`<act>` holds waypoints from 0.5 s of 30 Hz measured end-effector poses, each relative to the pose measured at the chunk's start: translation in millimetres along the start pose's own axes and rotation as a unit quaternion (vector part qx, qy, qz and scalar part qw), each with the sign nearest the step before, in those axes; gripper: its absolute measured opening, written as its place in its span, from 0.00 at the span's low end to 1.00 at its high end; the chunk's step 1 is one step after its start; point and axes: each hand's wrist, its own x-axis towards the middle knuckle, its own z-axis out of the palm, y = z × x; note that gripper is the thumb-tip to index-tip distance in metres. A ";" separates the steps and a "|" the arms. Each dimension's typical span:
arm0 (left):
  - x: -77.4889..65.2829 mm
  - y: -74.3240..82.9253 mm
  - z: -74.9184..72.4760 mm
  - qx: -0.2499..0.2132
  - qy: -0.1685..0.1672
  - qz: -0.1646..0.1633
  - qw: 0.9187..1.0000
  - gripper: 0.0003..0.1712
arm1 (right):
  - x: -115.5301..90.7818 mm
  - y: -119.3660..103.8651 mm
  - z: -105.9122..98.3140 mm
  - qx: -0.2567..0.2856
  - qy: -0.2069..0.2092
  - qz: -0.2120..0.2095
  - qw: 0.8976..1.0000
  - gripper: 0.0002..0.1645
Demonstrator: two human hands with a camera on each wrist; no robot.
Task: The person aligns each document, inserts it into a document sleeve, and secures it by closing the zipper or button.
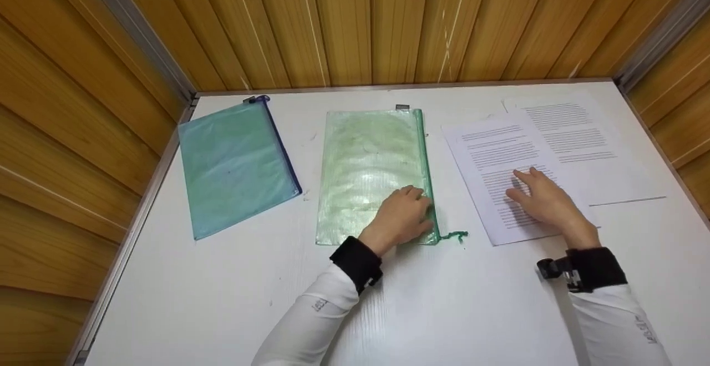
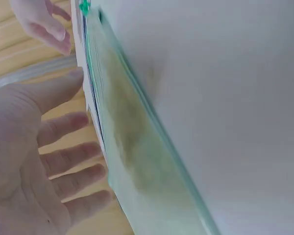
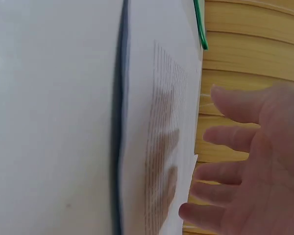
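A pale green zip folder (image 1: 366, 161) lies flat at the table's middle, its green zipper along the right side and a green cord pull at the lower corner. Over its lower right part is my left hand (image 1: 400, 215), fingers relaxed and slightly spread; the left wrist view shows this hand holding nothing. My right hand (image 1: 546, 202) hovers over a printed sheet of paper (image 1: 499, 150), casting a shadow on the text. In the right wrist view the fingers (image 3: 225, 193) are extended and apart from the paper. A second printed sheet (image 1: 582, 133) lies partly beneath the first.
At the left lies a blue-green zip folder (image 1: 236, 166) with a dark blue zipper, turned at an angle. All of these rest on a white table (image 1: 194, 299). Wood-patterned panels (image 1: 344, 28) stand behind the table and at both sides.
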 end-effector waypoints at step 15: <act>27.4 81.7 20.2 0.109 -0.050 0.079 0.990 0.32 | -5.0 43.4 -3.0 -0.028 0.041 0.052 0.997 0.43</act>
